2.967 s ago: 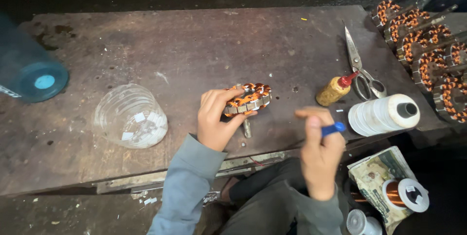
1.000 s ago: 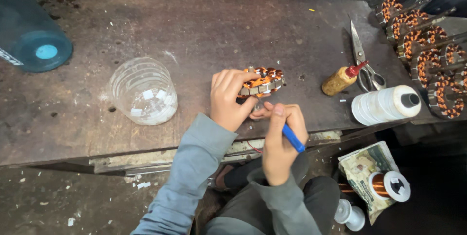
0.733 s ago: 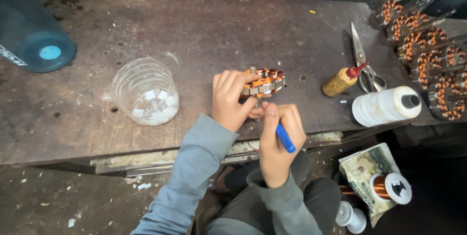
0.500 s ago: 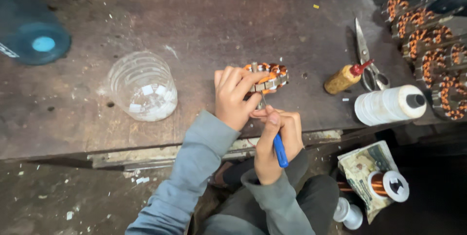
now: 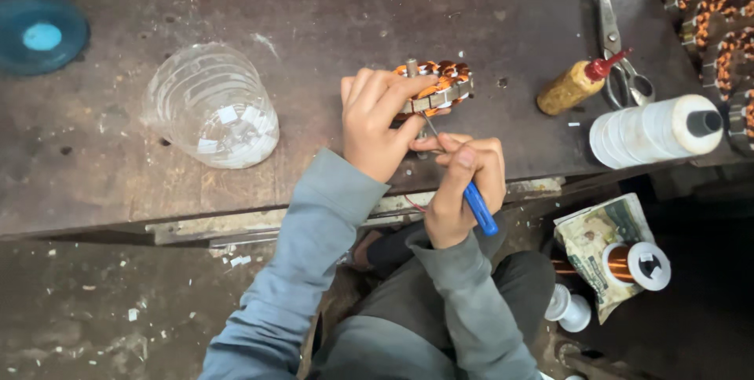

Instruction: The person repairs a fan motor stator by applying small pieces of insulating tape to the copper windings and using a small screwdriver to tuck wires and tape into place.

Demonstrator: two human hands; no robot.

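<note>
Right hand: my right hand (image 5: 463, 183) has its fingers clamped on a blue-handled tool (image 5: 477, 207), its thin tip aimed up into the coil
Left hand: my left hand (image 5: 378, 122) has fingers closed round the copper-wound coil (image 5: 438, 86), pinning it to the bench (image 5: 330, 11) edge so it stays steady
Left of it: clear plastic jar (image 5: 212, 106)
Right, farther: thread spool (image 5: 653, 130), glue bottle (image 5: 572, 88), scissors (image 5: 616, 42)

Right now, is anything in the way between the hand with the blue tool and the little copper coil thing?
Nothing visible. The right hand holds the blue-handled tool, and its thin metal shaft runs straight up to the copper coil piece, which the left hand grips on the workbench.
</note>
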